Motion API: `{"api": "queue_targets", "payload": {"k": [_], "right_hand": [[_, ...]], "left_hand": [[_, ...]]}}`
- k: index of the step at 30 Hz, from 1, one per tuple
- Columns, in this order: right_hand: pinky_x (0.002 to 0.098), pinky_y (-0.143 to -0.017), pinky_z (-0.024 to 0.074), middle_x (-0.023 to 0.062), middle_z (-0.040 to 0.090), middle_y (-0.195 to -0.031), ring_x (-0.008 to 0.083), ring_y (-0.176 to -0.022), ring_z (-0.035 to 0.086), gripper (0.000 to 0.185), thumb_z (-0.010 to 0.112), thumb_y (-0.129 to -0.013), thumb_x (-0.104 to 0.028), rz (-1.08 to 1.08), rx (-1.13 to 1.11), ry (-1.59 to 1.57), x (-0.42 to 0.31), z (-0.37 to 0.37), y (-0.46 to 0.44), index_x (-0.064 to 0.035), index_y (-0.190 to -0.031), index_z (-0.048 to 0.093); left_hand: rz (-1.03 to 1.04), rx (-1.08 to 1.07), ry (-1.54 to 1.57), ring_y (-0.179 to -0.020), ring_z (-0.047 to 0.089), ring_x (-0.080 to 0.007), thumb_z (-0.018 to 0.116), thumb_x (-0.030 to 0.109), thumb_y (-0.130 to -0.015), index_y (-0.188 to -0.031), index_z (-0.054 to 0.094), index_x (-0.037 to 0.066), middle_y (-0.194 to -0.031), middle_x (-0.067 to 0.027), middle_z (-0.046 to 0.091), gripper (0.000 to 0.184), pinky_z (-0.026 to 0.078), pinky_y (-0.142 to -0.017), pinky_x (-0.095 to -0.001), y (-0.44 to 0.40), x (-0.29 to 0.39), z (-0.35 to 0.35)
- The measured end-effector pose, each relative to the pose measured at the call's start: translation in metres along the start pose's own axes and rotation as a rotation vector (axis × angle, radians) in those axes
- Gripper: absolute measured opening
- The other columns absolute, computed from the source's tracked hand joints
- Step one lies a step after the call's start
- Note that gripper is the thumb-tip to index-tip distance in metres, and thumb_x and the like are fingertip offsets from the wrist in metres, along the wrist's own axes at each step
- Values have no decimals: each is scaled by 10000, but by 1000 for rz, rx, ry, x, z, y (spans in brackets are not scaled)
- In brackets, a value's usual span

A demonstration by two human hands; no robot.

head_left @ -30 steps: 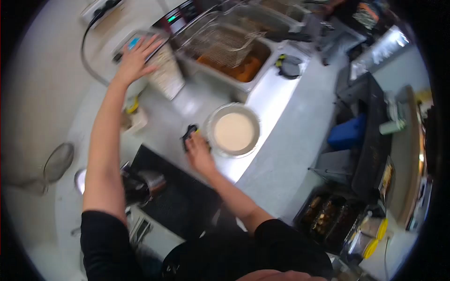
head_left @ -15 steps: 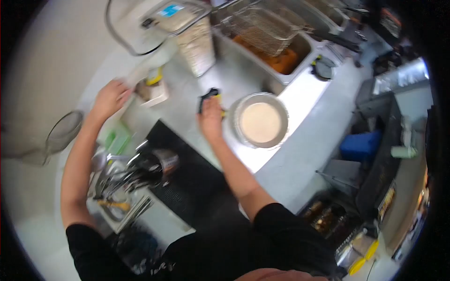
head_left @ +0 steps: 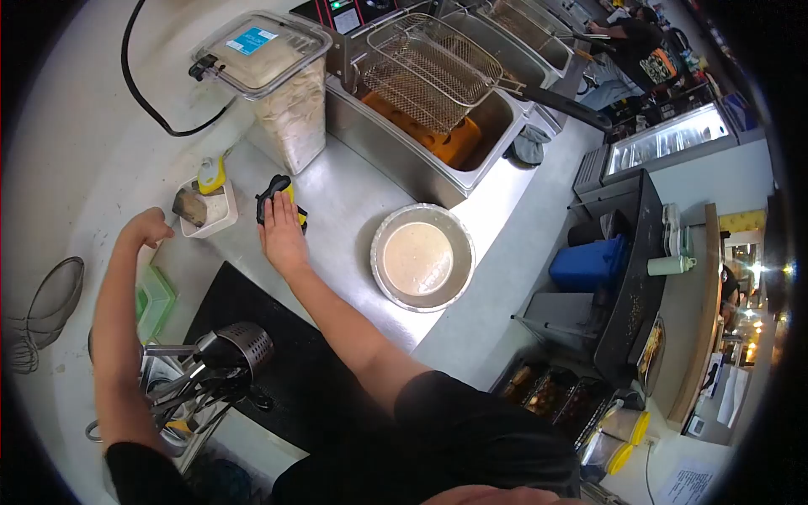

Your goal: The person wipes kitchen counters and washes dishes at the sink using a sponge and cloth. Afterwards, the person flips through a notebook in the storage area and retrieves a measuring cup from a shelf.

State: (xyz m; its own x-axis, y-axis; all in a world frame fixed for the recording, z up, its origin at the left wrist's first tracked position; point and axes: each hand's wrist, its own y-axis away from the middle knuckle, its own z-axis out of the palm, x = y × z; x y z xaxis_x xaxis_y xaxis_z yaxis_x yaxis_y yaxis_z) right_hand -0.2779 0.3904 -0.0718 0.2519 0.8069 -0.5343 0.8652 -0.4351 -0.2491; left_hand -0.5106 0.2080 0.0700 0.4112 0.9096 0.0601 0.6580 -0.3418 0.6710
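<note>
My right hand (head_left: 284, 240) lies with its fingers stretched out flat over a small black and yellow object (head_left: 276, 192) on the steel counter; its exact kind I cannot make out. At the left, my left hand (head_left: 150, 226) has its fingers curled, just beside a white tub (head_left: 223, 220). What those fingers hold, if anything, is hidden. A brown-grey block and a yellow-topped item (head_left: 211, 174) are in the tub. Below the left hand stands a green container (head_left: 156, 301), partly behind the forearm. To the right sits a round metal bowl of pale batter (head_left: 418, 259).
Wire baskets (head_left: 433, 71) rest over the fryer (head_left: 404, 147) at the back. A clear lidded bin (head_left: 290, 118) stands beside it. Utensils with a perforated steel holder (head_left: 252, 347) lie by a black mat (head_left: 290, 379). A person (head_left: 644, 50) is at the far right.
The view has shifted, so the counter things appear further left. My left hand's fingers, stretched toward the tub before, are now curled. My right hand stays on the black and yellow object.
</note>
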Motion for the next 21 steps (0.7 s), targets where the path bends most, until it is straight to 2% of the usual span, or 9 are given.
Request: {"api": "queue_targets", "payload": {"k": [1, 4, 7, 11, 13, 14, 17, 19, 21], "right_hand": [[457, -1154, 186, 253, 295, -1463, 384, -1389, 235, 589, 517, -919, -278, -13, -11, -13, -2, 0, -2, 71, -1370, 370], [457, -1154, 185, 253, 288, -1466, 387, -1392, 226, 611, 523, -916, -293, -21, -47, -41, -4, -13, -5, 69, -1379, 356], [458, -1156, 182, 252, 281, -1470, 387, -1395, 219, 622, 526, -914, -296, -18, -76, -74, -5, -18, -2, 68, -1385, 346], [447, -1165, 155, 234, 256, -1491, 368, -1412, 187, 603, 500, -919, -257, -13, -54, -82, -3, -13, -4, 75, -1393, 330], [447, -1164, 159, 235, 256, -1491, 365, -1413, 189, 595, 497, -919, -246, -25, -39, -66, -1, -6, -5, 79, -1390, 333], [447, -1163, 162, 235, 256, -1491, 361, -1413, 191, 586, 493, -919, -236, -45, -27, -51, 1, -3, -4, 82, -1386, 337], [448, -1161, 168, 230, 257, -1494, 354, -1416, 189, 574, 487, -919, -217, -46, -24, -51, -1, -7, -4, 84, -1385, 339], [448, -1160, 171, 233, 269, -1486, 361, -1407, 208, 569, 485, -913, -209, -44, -9, -76, 0, -10, -5, 93, -1376, 347], [448, -1159, 174, 236, 281, -1478, 368, -1399, 227, 564, 484, -907, -200, -38, -5, -117, 3, -6, -4, 101, -1366, 354]], "left_hand": [[-100, -96, 100, -815, 670, -356, 703, 219, -775, -1040, 571, -169, -994, -292, 634, 488, 578, -623, -430, -5, 1, -2], [-111, -141, 74, -767, 677, -330, 720, 198, -760, -1002, 590, -160, -966, -271, 640, 451, 594, -570, -422, -25, 5, 15], [-94, -193, 69, -746, 678, -302, 722, 214, -771, -1050, 596, -135, -959, -252, 645, 464, 594, -583, -396, -27, 23, 5], [-111, -179, 73, -748, 679, -287, 723, 227, -779, -1031, 610, -112, -928, -232, 649, 437, 594, -590, -390, -41, 10, 7], [-173, -181, 219, -699, 660, -255, 732, 222, -778, -1018, 630, -46, -891, -155, 644, 374, 586, -577, -361, -49, 5, 8], [-173, -184, 217, -699, 660, -255, 732, 222, -778, -1018, 630, -46, -891, -155, 644, 374, 586, -577, -361, -53, -3, 9], [-193, -204, 485, -767, 633, -237, 695, 188, -821, -1055, 610, -11, -880, -104, 622, 319, 593, -624, -376, -62, -16, 27], [-230, 18, 848, -641, 584, -171, 762, 177, -753, -1055, 625, 72, -869, -20, 593, 348, 572, -604, -325, -57, -8, 59], [-187, 83, 808, -675, 606, -159, 741, 175, -760, -1062, 622, 67, -865, -22, 618, 342, 562, -593, -338, -55, -1, 64]]}}
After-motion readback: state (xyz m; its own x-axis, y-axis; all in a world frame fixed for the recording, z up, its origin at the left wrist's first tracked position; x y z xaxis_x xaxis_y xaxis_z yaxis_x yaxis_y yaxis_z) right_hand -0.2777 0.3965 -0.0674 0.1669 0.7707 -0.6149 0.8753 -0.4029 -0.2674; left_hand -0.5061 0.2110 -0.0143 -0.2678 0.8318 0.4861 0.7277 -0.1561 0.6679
